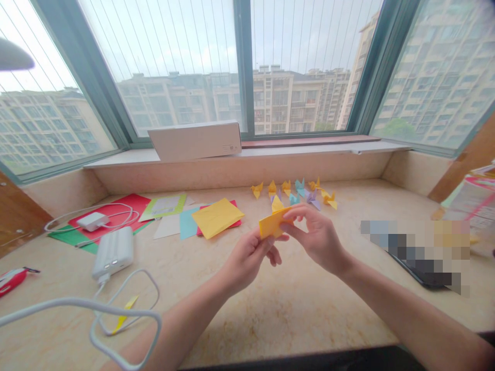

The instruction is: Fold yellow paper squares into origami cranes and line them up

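Between my two hands, raised above the stone counter [247, 319], is a folded piece of yellow paper [271, 224]. My left hand [249, 257] pinches its lower edge, with some fingers curled beneath. At its upper right edge, my right hand [315, 234] grips it between thumb and fingers. Just behind the hands stand several folded paper cranes in orange, blue and purple, among them an orange crane [257, 190] and a blue crane [299, 186]. Left of the hands, a yellow paper sheet [218, 218] lies over red paper [236, 223].
Further left are a light-blue sheet [187, 224], red paper [133, 206], a white charger [93, 221] and a white power bank [113, 252] with a looping cable [50, 305]. A dark phone [421, 273], partly pixelated, lies right. A white box [197, 141] stands on the windowsill.
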A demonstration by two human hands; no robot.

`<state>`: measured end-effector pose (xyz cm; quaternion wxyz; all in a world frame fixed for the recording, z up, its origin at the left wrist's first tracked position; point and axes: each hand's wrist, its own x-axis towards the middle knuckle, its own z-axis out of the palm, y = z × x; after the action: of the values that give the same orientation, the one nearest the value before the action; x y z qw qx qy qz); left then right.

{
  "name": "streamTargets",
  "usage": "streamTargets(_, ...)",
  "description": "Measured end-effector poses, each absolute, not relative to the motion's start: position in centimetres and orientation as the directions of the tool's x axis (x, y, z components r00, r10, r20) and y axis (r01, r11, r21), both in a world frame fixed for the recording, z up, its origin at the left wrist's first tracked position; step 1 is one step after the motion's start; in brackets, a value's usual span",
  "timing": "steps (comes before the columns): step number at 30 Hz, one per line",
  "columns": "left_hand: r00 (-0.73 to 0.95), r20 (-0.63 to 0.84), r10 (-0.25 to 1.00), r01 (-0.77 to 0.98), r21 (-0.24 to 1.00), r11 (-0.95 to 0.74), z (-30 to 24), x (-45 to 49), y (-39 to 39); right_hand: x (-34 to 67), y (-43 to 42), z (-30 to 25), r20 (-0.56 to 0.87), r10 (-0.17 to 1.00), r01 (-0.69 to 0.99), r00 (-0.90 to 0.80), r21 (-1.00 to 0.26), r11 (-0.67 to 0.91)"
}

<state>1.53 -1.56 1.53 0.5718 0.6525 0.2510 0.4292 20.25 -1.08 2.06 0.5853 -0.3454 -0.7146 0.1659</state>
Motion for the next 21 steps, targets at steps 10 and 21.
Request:
streamTargets(10, 0.453, 0.208, 0.867, -0.036, 0.976, -0.215, 0.9, 1.6, -1.6, 20.0, -0.6, 1.4, 0.671, 0.741, 0.183, 0.034, -0.732, 0.656)
streamTargets(21, 0.320, 0.271, 0.908, 0.004, 0.958, -0.288, 0.2, 1.6, -1.5, 20.4, -0.4, 2.0, 0.543, 0.839, 0.166, -0.025, -0.825, 0.540)
